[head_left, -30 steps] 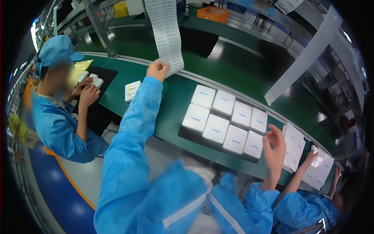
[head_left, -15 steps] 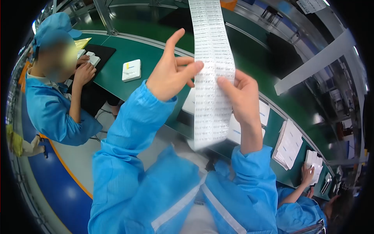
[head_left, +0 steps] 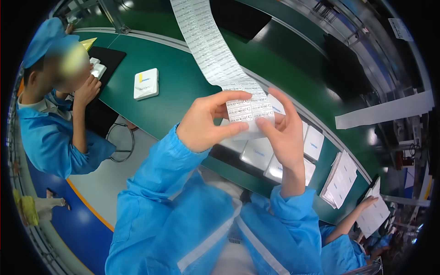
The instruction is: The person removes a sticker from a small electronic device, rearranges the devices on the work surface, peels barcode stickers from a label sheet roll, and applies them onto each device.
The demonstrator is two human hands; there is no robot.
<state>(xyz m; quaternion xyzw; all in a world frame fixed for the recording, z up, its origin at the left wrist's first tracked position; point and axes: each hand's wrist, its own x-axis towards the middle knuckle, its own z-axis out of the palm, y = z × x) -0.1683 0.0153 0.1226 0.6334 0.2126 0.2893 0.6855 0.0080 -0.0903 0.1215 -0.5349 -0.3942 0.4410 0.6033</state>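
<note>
A long strip of printed labels [head_left: 208, 50] comes down from the top of the view and bends over between my hands. My left hand [head_left: 206, 119] pinches its left edge between thumb and fingers. On the other side my right hand [head_left: 286, 135] grips the strip near its lower end, thumb in front. Behind and below the hands, white boxes with blue print [head_left: 256, 153] lie in rows, partly hidden by my hands and the labels.
One white box with a yellow mark [head_left: 146, 84] lies on the green table [head_left: 120, 98]. A co-worker [head_left: 59, 105] sits at the left. White printed sheets [head_left: 340, 178] lie right, beside another person's hand [head_left: 369, 202]. A blank white strip [head_left: 385, 111] hangs at the right.
My right hand has come from beside the boxes to the label strip, and my left hand has moved down with it. The strip, earlier hanging long, is now bent between both hands.
</note>
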